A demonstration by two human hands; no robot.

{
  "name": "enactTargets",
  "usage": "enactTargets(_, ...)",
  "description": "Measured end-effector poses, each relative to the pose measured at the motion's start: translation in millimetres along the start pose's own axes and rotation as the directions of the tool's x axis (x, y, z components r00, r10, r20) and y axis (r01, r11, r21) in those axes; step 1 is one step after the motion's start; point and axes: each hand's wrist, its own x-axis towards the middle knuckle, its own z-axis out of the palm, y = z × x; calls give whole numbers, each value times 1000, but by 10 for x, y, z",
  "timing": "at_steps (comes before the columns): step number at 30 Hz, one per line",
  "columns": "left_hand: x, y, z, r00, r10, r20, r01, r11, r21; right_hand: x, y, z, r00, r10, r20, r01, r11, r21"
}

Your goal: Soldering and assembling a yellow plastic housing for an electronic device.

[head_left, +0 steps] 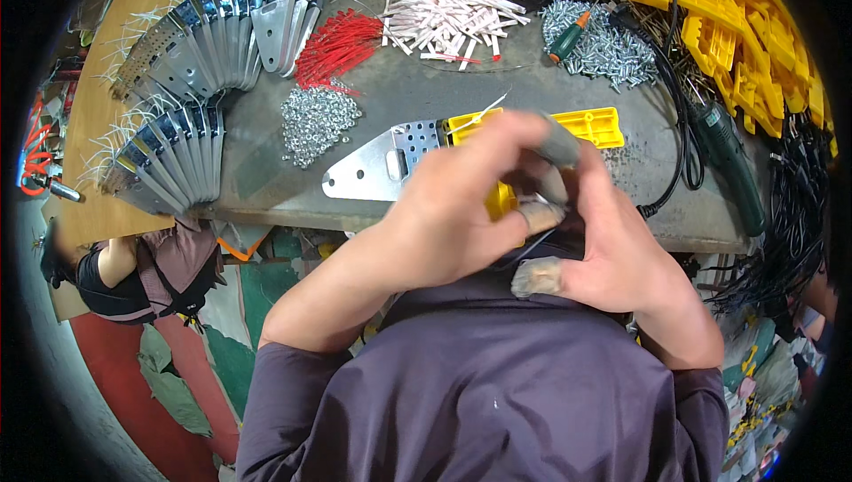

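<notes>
**Two hands on one yellow clip at the desk edge**

Two hands meet over a yellow plastic part (500, 201) at the near edge of the desk (444, 82). My left hand (453, 216) covers it; my right hand (603, 242), its fingers (539, 214) capped in grey tips, pinches down on it. The part looks light, stiff and smooth, best gripped by its edges. Just behind lies a perforated metal plate (377, 165) with a longer yellow strip (590, 124), a white tie (479, 115) across it. Farther out: a heap of small silver nuts (318, 120), red ties (337, 45), white ties (448, 13), screws (599, 43), fanned metal plates (191, 100). A green power tool (729, 158) and its black cable (679, 127) crowd the right.
</notes>
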Motion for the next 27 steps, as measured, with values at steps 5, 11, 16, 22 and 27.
enactTargets(5,-20,-19,-41,986,112,-123,-91,982,167,20,25,-68,976,218,-1,-207,928,310)
enactTargets(11,71,15,-203,911,404,88,-406,832,377,31,-24,-124,970,237,49,-239,906,350)
enactTargets(16,34,127,-154,989,146,-14,-130,919,372,39,-10,-154,933,336,127,-358,840,408)
enactTargets(22,24,51,-184,981,160,105,-189,899,395,-46,40,-154,903,385,191,-430,817,384)
enactTargets(27,610,-120,-493,1000,2,-19,10,792,610,-77,70,-207,882,456,119,-418,640,645)
